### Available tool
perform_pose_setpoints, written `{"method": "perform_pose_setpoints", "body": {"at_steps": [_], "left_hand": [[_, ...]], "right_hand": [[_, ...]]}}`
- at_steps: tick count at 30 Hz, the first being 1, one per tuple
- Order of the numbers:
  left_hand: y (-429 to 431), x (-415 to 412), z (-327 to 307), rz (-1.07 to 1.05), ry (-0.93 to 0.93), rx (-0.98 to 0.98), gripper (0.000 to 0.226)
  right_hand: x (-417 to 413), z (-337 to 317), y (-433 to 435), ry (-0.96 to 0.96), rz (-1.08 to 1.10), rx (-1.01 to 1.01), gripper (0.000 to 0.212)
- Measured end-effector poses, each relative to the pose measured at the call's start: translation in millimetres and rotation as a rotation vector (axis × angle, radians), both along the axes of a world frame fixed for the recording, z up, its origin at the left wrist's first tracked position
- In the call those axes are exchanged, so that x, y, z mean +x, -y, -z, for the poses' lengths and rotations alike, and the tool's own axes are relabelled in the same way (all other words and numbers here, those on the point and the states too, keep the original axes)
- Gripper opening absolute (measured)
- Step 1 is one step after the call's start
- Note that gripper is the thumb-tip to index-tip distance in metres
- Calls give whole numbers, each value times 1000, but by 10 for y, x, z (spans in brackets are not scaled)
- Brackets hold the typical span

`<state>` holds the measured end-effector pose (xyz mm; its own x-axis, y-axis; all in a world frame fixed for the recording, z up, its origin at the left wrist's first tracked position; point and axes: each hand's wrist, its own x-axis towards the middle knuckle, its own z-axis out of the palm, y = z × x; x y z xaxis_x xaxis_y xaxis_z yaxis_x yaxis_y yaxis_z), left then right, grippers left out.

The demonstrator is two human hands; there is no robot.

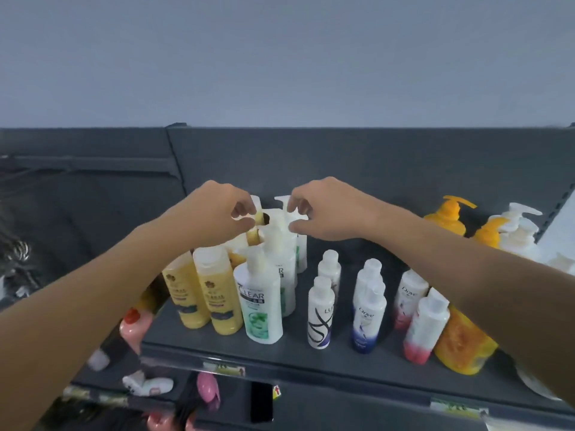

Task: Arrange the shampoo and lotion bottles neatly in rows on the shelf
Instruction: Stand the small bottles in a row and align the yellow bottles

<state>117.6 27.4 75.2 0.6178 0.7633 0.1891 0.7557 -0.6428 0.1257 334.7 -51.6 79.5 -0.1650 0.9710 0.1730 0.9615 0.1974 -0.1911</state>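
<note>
Both hands reach the back cluster at eleven o'clock on the shelf (pixel 311 359): my left hand (pixel 217 213) pinches a yellow pump top (pixel 258 218), my right hand (pixel 323 209) a white pump top (pixel 282 201). Rows from the Clear bottle (pixel 259 303) toward three o'clock look mostly straight; I'd judge that cluster remains.

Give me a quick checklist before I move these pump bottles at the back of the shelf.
1. Left hand pinches the yellow plastic pump top: ok.
2. Right hand pinches the white plastic pump head: ok.
3. White-and-green CLEAR pump bottle in front stands upright: ok.
4. Dark grey metal shelf has bare space at the back: ok.
5. Tall white pump bottles form straight rows: not ok, bunched.
</note>
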Motion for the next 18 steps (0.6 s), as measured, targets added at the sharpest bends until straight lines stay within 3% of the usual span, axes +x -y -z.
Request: {"method": "perform_pose_setpoints", "body": {"at_steps": [10, 18], "left_hand": [[-522, -1224, 197, 37, -155, -63, 43], [-862, -1386, 470, 150, -238, -183, 63]], "right_hand": [[-1191, 138, -559, -16, -85, -14, 42], [-1534, 572, -735, 80, 2, -144, 66]]}}
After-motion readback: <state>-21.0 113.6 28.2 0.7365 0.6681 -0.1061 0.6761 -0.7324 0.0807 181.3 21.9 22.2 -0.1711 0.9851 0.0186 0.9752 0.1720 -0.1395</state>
